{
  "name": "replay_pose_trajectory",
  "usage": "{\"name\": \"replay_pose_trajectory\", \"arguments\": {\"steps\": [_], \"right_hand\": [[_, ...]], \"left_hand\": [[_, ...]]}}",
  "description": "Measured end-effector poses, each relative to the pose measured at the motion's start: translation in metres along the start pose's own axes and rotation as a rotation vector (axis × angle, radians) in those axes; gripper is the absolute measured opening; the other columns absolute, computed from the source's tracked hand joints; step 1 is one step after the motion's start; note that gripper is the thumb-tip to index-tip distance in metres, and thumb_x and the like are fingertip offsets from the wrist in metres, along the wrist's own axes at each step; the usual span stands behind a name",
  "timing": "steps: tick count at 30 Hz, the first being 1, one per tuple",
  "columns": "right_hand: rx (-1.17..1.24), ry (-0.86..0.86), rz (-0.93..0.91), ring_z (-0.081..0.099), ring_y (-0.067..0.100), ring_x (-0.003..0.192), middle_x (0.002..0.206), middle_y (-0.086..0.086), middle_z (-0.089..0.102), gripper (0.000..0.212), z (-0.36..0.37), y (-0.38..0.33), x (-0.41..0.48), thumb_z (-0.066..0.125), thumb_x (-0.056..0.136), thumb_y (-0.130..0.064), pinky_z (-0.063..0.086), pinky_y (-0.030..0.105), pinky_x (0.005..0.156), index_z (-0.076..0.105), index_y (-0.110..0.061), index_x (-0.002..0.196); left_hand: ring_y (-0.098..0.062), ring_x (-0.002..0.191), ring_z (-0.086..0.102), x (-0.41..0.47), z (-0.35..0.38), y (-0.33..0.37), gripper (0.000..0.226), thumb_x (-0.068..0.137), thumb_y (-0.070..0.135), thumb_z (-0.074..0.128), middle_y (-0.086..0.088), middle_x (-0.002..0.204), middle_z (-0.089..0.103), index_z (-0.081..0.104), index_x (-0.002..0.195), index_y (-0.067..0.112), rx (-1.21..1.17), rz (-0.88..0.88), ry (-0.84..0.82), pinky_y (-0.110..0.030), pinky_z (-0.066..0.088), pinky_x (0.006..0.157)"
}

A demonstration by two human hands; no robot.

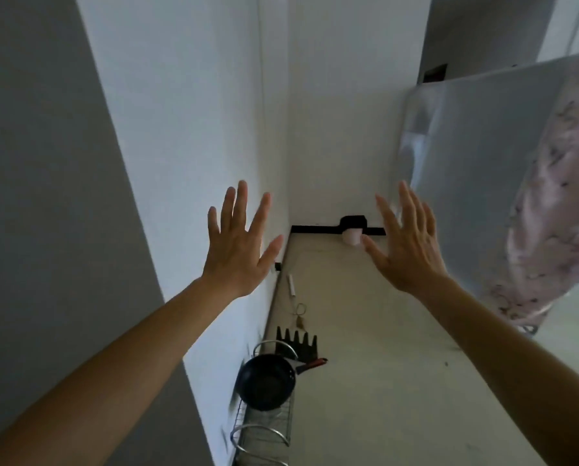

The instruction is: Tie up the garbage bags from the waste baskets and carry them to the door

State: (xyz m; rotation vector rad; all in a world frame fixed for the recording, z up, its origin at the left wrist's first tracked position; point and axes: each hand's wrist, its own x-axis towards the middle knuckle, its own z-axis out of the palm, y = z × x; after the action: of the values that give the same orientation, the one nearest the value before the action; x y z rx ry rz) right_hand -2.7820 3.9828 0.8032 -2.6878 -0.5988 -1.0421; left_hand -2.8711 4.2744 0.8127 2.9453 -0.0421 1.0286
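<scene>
My left hand (239, 243) and my right hand (407, 245) are both raised in front of me with fingers spread straight, backs toward the camera, and each holds nothing. They hover above a narrow strip of pale floor (365, 348) beside a white wall (194, 146). No garbage bag or waste basket can be made out. At the far end of the floor a small white object (352, 237) sits against a black skirting strip; I cannot tell what it is.
A wire dish rack (264, 435) with a dark frying pan (268, 381) stands by the left wall at the bottom. A black pronged holder (298, 341) lies behind it. A grey refrigerator (476, 183) with a floral cloth (557, 210) over it fills the right side.
</scene>
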Motion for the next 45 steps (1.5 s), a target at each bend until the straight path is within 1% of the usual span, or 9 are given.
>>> {"name": "replay_pose_trajectory", "arguments": {"steps": [4,9,12,17,28,34,40,42,45], "right_hand": [[-0.045,-0.077,0.081,0.003,0.033,0.153,0.166,0.016,-0.004,0.079,0.014,0.121,-0.013,0.027,0.093,-0.065,0.008,0.052,0.123,0.018,-0.022,0.158],[-0.048,-0.069,0.115,0.007,0.036,0.153,0.165,0.018,0.0,0.078,0.037,0.218,0.015,0.031,0.093,-0.064,0.015,0.056,0.122,0.018,-0.022,0.158],[-0.019,-0.041,0.145,0.01,0.037,0.152,0.164,0.02,0.003,0.076,0.067,0.257,0.034,0.035,0.094,-0.061,0.014,0.055,0.122,0.017,-0.021,0.157],[-0.029,-0.098,0.164,0.007,0.036,0.153,0.165,0.018,0.0,0.077,0.147,0.32,0.074,0.031,0.094,-0.064,0.012,0.054,0.123,0.013,-0.024,0.158],[-0.165,-0.12,0.146,0.009,0.036,0.152,0.165,0.017,0.001,0.076,0.28,0.471,0.264,0.045,0.096,-0.058,0.009,0.051,0.122,0.017,-0.023,0.158],[-0.177,-0.15,0.137,0.009,0.036,0.152,0.165,0.018,0.001,0.077,0.365,0.578,0.325,0.035,0.096,-0.062,0.006,0.05,0.122,0.015,-0.022,0.158],[-0.124,-0.143,0.178,0.005,0.036,0.153,0.165,0.017,-0.002,0.081,0.463,0.695,0.427,0.037,0.097,-0.062,0.003,0.05,0.123,0.005,-0.022,0.159],[-0.107,-0.166,0.17,0.004,0.036,0.153,0.165,0.018,-0.003,0.082,0.49,0.731,0.466,0.032,0.097,-0.064,0.004,0.051,0.123,0.0,-0.021,0.159],[-0.108,-0.178,0.126,0.009,0.039,0.152,0.165,0.02,0.003,0.082,0.528,0.777,0.532,0.024,0.095,-0.065,0.008,0.054,0.121,0.004,-0.018,0.159]], "left_hand": [[-0.03,0.151,-0.019,0.055,0.073,0.105,0.072,0.098,0.066,0.01,-0.011,0.164,-0.022,-0.011,0.157,0.03,-0.075,-0.052,-0.091,-0.061,0.004,0.12],[-0.027,0.148,-0.027,0.119,0.128,0.174,0.071,0.097,0.067,0.005,-0.008,0.16,-0.032,-0.016,0.156,0.031,-0.074,0.072,-0.13,-0.061,-0.002,0.12],[-0.026,0.148,-0.029,0.16,0.164,0.189,0.071,0.098,0.066,0.01,-0.007,0.161,-0.031,-0.015,0.156,0.032,-0.109,0.066,-0.13,-0.058,-0.004,0.12],[-0.025,0.148,-0.029,0.237,0.252,0.204,0.072,0.099,0.066,0.015,-0.006,0.161,-0.031,-0.014,0.156,0.033,-0.136,0.079,-0.129,-0.057,-0.006,0.12],[-0.028,0.149,-0.026,0.482,0.425,0.229,0.076,0.097,0.067,0.01,-0.008,0.162,-0.028,-0.015,0.156,0.027,-0.169,0.087,-0.164,-0.058,-0.005,0.12],[-0.026,0.15,-0.023,0.597,0.53,0.272,0.077,0.099,0.065,0.017,-0.007,0.163,-0.025,-0.016,0.156,0.025,-0.199,0.081,-0.188,-0.056,-0.006,0.119],[-0.028,0.149,-0.025,0.723,0.651,0.323,0.08,0.094,0.068,0.009,-0.007,0.161,-0.031,-0.022,0.154,0.025,-0.154,0.041,-0.233,-0.058,-0.006,0.12],[-0.029,0.149,-0.025,0.767,0.684,0.334,0.081,0.093,0.07,0.008,-0.008,0.16,-0.033,-0.023,0.153,0.026,-0.137,0.022,-0.251,-0.06,-0.005,0.12],[-0.032,0.15,-0.021,0.828,0.724,0.341,0.082,0.091,0.073,0.003,-0.009,0.161,-0.029,-0.02,0.154,0.027,-0.091,0.025,-0.231,-0.062,-0.003,0.119]]}}
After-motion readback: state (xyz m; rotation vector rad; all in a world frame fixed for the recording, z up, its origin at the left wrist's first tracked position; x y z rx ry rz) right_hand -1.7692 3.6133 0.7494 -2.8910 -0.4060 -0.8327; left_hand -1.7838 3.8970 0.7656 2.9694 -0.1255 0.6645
